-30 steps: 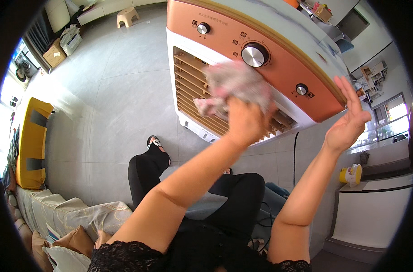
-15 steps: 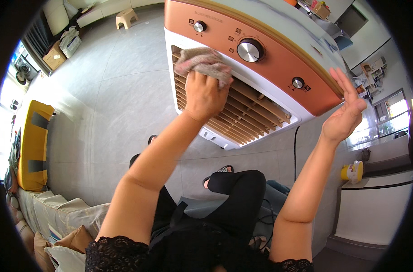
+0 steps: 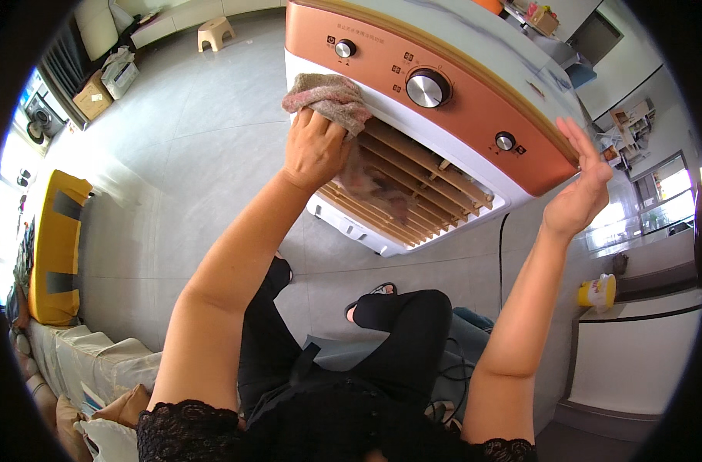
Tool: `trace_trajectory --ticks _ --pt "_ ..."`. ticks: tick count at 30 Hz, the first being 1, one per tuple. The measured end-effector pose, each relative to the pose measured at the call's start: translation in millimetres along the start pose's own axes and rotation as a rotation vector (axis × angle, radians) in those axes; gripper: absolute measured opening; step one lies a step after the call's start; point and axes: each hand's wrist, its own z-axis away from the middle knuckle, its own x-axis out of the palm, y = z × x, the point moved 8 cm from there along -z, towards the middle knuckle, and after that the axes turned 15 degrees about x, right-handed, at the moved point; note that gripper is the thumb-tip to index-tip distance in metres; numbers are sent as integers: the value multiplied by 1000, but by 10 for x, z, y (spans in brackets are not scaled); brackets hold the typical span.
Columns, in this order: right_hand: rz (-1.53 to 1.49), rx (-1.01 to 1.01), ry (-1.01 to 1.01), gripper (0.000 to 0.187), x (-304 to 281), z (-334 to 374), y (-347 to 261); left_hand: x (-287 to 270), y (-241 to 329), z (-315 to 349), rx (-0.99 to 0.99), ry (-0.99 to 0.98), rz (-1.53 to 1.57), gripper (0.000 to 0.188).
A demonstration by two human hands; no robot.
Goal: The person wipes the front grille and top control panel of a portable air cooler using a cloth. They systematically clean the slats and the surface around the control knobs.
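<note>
An air cooler (image 3: 376, 58) with a copper-coloured control panel and a pale marbled top stands in front of me. Below its panel, a white frame surrounds a brown slatted grille (image 3: 420, 165). My left hand (image 3: 314, 154) is closed on a crumpled grey-and-pink cloth (image 3: 324, 96), pressed to the grille's upper left corner. A blurred hanging part of the cloth crosses the slats. At the cooler's right edge, my right hand (image 3: 578, 192) has its fingers stretched out, with the palm side toward the edge. Three silver knobs, the largest a middle knob (image 3: 428, 88), sit on the panel.
A black cord (image 3: 501, 258) hangs beside the cooler's right side. To the left stand a yellow case (image 3: 57, 246) and a covered sofa (image 3: 97, 354). A small beige stool (image 3: 215, 34) is far back. A yellow-and-white bucket (image 3: 597, 292) sits on a white cabinet (image 3: 636, 358) at right.
My left hand has moved left with the cloth, from the upper middle-left of the grille to its corner. My right hand has stayed nearly in place at the cooler's edge.
</note>
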Motion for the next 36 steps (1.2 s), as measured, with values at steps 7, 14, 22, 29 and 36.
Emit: trace_trajectory --ticks 7,14,22,29,36 --pt "-34 -16 74 75 19 9 -23 338 1078 -326 109 -14 252 38" --pt "29 42 43 81 56 -37 -52 426 1757 -624 221 21 330 19" --pt "37 -39 27 74 0 14 -21 229 232 -131 206 -115 146 39" --pt "10 -48 67 69 28 23 1 -105 -1298 334 -322 -397 -224 29" --pt "27 -122 139 59 -39 59 9 -657 -1116 109 -478 235 151 35"
